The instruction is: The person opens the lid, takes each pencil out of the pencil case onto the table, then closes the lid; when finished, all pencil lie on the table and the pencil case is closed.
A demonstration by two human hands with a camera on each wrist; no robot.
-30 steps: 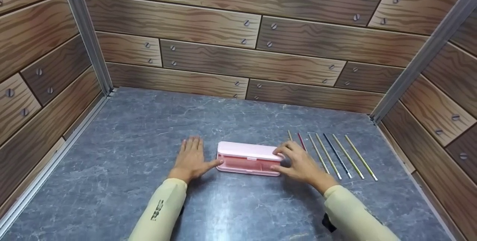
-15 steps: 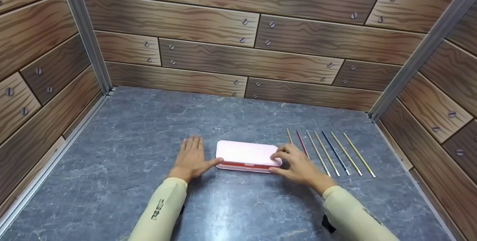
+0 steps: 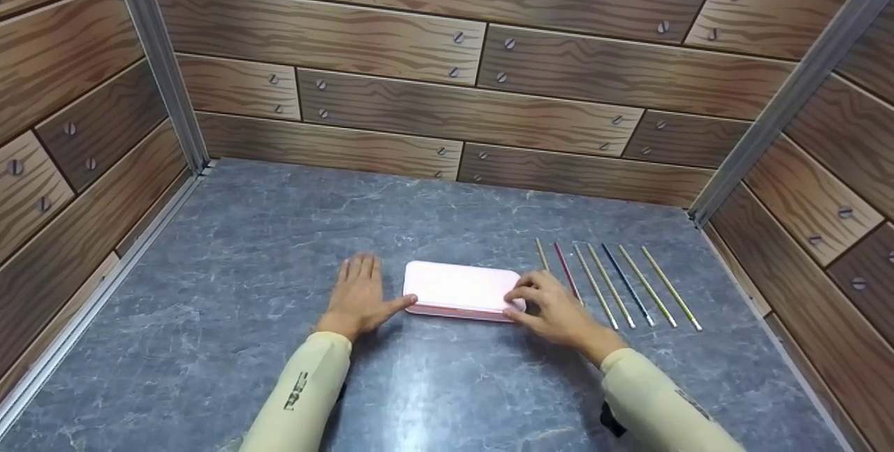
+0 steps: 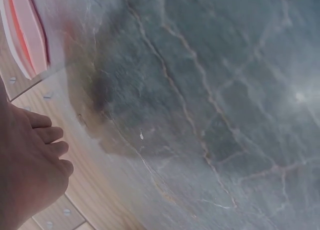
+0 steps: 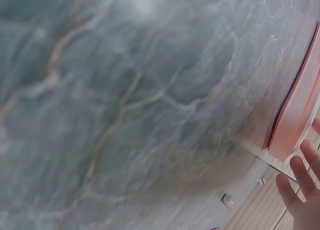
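Observation:
A pink pencil case (image 3: 461,286) lies on the table in the head view. Its lid is down almost flush, with a thin red-pink gap along the front edge. My left hand (image 3: 358,302) rests flat on the table to the left, fingers straight, its thumb touching the case's left front corner. At the right end, my right hand (image 3: 559,309) pinches the case, curled fingers on the lid and thumb at the front edge. Part of the case's side (image 4: 31,32) shows in the left wrist view, and its side (image 5: 295,112) appears in the right wrist view.
Several pencils (image 3: 626,286) lie side by side on the grey marbled table (image 3: 279,214), to the right of the case; the right hand partly covers the nearest ones. Wood-patterned walls (image 3: 391,96) with metal corner posts (image 3: 164,68) enclose the back and sides.
The lid of the pencil case has swung down from half open to nearly flush, the right hand's fingers moving down with it. The left hand has stayed in place.

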